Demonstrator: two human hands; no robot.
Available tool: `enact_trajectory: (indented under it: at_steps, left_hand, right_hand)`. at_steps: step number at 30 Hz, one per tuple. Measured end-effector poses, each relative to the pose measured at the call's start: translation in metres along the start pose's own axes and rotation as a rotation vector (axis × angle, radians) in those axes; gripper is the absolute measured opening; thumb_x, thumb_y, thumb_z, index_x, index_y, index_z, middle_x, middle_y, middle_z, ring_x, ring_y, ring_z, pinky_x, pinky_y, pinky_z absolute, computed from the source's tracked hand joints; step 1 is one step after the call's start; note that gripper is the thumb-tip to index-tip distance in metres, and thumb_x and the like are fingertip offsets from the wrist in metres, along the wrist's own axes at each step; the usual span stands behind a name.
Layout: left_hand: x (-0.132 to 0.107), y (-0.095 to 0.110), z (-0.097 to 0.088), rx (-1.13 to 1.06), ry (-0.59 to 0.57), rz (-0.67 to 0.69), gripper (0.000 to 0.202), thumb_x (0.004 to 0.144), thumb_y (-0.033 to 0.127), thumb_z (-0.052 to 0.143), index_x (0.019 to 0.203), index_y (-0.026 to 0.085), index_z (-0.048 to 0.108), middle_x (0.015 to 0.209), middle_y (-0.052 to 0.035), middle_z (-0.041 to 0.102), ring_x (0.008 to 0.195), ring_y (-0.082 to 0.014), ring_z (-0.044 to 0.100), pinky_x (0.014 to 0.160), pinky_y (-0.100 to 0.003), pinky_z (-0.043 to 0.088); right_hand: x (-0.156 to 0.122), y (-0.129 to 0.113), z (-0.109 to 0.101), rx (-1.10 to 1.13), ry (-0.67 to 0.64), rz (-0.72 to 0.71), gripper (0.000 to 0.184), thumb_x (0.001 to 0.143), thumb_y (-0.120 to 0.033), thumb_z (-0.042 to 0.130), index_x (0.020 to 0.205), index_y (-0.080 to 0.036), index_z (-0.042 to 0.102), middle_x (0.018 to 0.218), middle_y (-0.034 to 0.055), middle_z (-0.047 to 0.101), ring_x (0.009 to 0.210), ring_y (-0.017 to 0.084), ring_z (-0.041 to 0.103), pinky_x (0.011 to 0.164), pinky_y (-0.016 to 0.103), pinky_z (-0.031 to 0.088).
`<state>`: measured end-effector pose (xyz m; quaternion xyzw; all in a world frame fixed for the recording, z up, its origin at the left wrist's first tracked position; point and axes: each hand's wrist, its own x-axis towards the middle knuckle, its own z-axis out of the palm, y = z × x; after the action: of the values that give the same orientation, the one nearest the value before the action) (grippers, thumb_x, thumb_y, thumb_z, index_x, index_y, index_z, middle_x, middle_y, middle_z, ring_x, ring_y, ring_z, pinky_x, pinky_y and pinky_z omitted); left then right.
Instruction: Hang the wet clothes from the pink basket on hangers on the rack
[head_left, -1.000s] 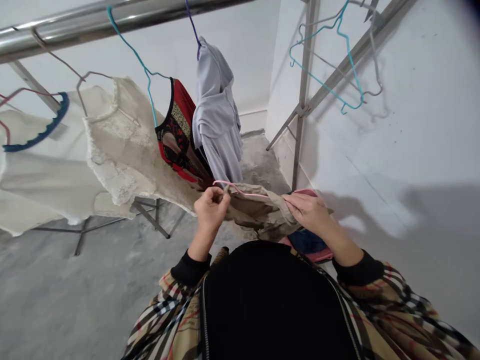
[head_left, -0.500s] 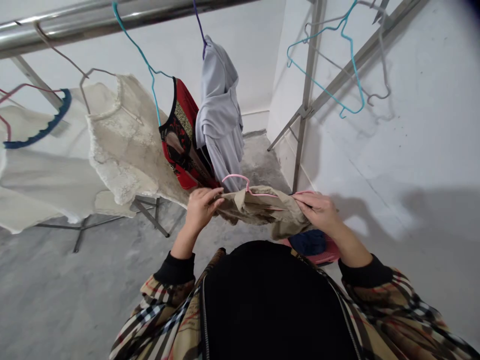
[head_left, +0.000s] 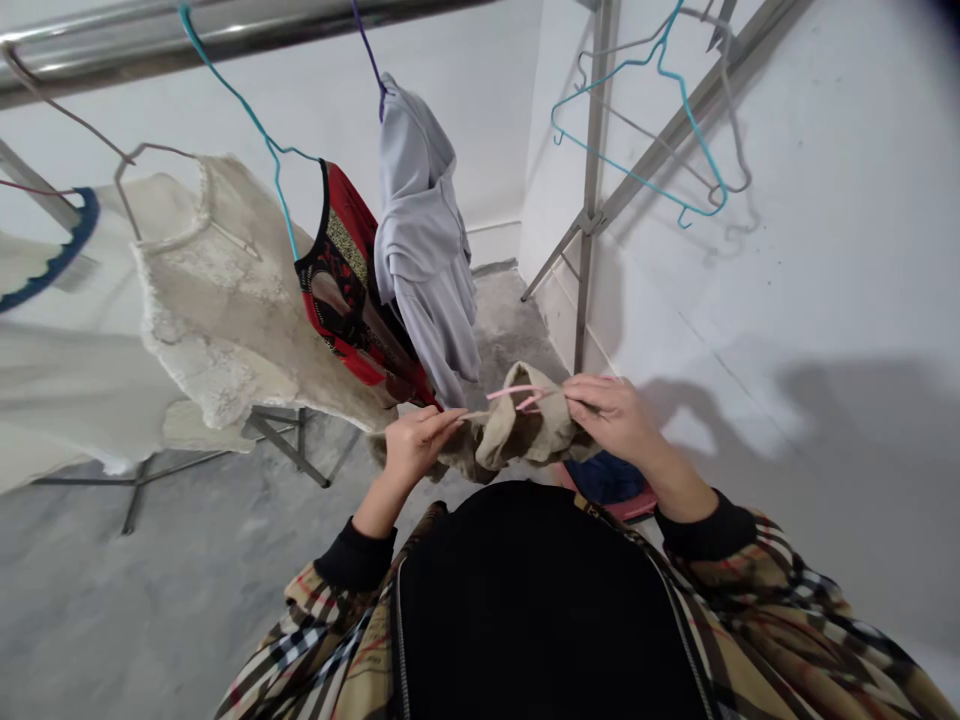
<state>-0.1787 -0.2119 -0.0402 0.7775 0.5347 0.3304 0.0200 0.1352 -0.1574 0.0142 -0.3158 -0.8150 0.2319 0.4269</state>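
Observation:
A crumpled beige garment point(head_left: 504, 436) is held in front of my chest between both hands. My left hand point(head_left: 417, 446) grips its left end with the fingers closed on the cloth. My right hand point(head_left: 613, 416) pinches the cloth at its right end. A thin pink hanger point(head_left: 514, 394) sticks out of the top of the garment, right beside my right fingertips. Below my right hand lies a pink basin point(head_left: 630, 502) with dark blue cloth point(head_left: 604, 478) in it.
A steel rail point(head_left: 225, 32) overhead carries a cream lace top point(head_left: 225, 300), a red patterned garment point(head_left: 352, 280), a grey hoodie point(head_left: 424, 230) and a white garment with blue trim point(head_left: 45, 300). Empty teal and grey hangers point(head_left: 660, 110) hang on a second rack by the white wall.
The garment has been bunched into a tighter bundle between my hands. The pink hanger has shifted right, closer to my right fingers. The view has swung slightly to the right.

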Motion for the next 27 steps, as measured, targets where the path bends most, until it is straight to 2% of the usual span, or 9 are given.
enact_trajectory:
  at_steps: [3,5,7,9,11,14,20,24,27]
  left_hand:
    - [0.002,-0.005,-0.006,-0.048,0.108,-0.077,0.024,0.092,0.036,0.058,0.100,0.022,0.076,0.063,0.0004,0.061,0.059,-0.0100,0.057,0.057,-0.020,0.042]
    - [0.003,-0.009,-0.015,-0.082,0.144,-0.130,0.026,0.092,0.038,0.057,0.098,0.021,0.076,0.062,0.0005,0.060,0.057,-0.0101,0.056,0.056,-0.020,0.042]
    - [0.005,-0.012,-0.022,-0.117,0.140,-0.171,0.029,0.092,0.041,0.056,0.097,0.021,0.077,0.063,-0.0004,0.062,0.058,-0.0107,0.057,0.057,-0.021,0.044]
    - [0.008,-0.012,-0.028,-0.146,0.126,-0.190,0.031,0.092,0.043,0.056,0.094,0.021,0.077,0.064,-0.0013,0.065,0.058,-0.0113,0.058,0.057,-0.021,0.045]
    - [0.011,-0.012,-0.031,-0.181,0.127,-0.188,0.031,0.090,0.044,0.057,0.091,0.021,0.077,0.064,-0.0014,0.065,0.057,-0.0114,0.058,0.056,-0.021,0.045]
    - [0.014,-0.013,-0.034,-0.238,0.114,-0.176,0.030,0.089,0.044,0.058,0.088,0.020,0.076,0.063,-0.0018,0.066,0.056,-0.0122,0.058,0.055,-0.022,0.045]
    - [0.009,-0.030,-0.031,-0.259,0.088,-0.208,0.027,0.087,0.042,0.061,0.091,0.019,0.075,0.076,-0.0050,0.072,0.068,-0.0160,0.064,0.065,-0.025,0.050]
    - [-0.003,-0.040,-0.010,-0.131,0.210,-0.403,0.029,0.085,0.041,0.061,0.103,0.021,0.072,0.085,-0.0054,0.071,0.081,-0.0189,0.066,0.078,-0.032,0.053]
    - [-0.015,-0.036,0.004,-0.201,0.274,-0.556,0.037,0.085,0.040,0.059,0.114,0.018,0.066,0.093,-0.0066,0.071,0.089,-0.0190,0.068,0.086,-0.036,0.053]
  right_hand:
    - [-0.002,0.010,-0.017,-0.175,-0.169,0.105,0.028,0.095,-0.038,0.052,0.114,-0.025,0.068,0.110,0.0078,0.071,0.104,0.022,0.065,0.091,0.038,0.051]
    - [-0.007,0.022,-0.031,-0.289,-0.233,0.187,0.035,0.093,-0.044,0.054,0.121,-0.026,0.065,0.119,0.0085,0.068,0.113,0.026,0.062,0.098,0.043,0.047]
    - [-0.015,0.033,-0.043,-0.282,-0.289,0.235,0.036,0.092,-0.047,0.055,0.116,-0.024,0.068,0.112,0.0080,0.072,0.105,0.025,0.065,0.093,0.042,0.051]
    - [-0.022,0.038,-0.051,-0.186,-0.291,0.245,0.032,0.092,-0.046,0.054,0.102,-0.022,0.072,0.097,0.0061,0.075,0.089,0.022,0.070,0.081,0.036,0.055]
    - [-0.029,0.037,-0.058,-0.113,-0.210,0.256,0.031,0.092,-0.045,0.054,0.088,-0.022,0.074,0.084,0.0039,0.076,0.076,0.020,0.070,0.070,0.031,0.057]
    - [-0.037,0.030,-0.074,-0.100,-0.013,0.317,0.030,0.086,-0.048,0.061,0.075,-0.024,0.075,0.073,0.0032,0.074,0.065,0.020,0.069,0.060,0.031,0.057]
    - [-0.058,0.020,-0.129,-0.178,0.304,0.518,0.029,0.062,-0.059,0.078,0.061,-0.031,0.075,0.063,0.0099,0.072,0.055,0.026,0.066,0.050,0.038,0.052]
    - [-0.062,-0.008,-0.159,-0.325,0.477,0.679,0.027,0.059,-0.062,0.077,0.061,-0.035,0.074,0.064,0.0110,0.071,0.059,0.028,0.066,0.051,0.043,0.048]
    - [-0.056,-0.031,-0.165,-0.503,0.593,0.639,0.022,0.069,-0.058,0.071,0.071,-0.037,0.075,0.071,0.0117,0.073,0.064,0.029,0.067,0.051,0.044,0.046]
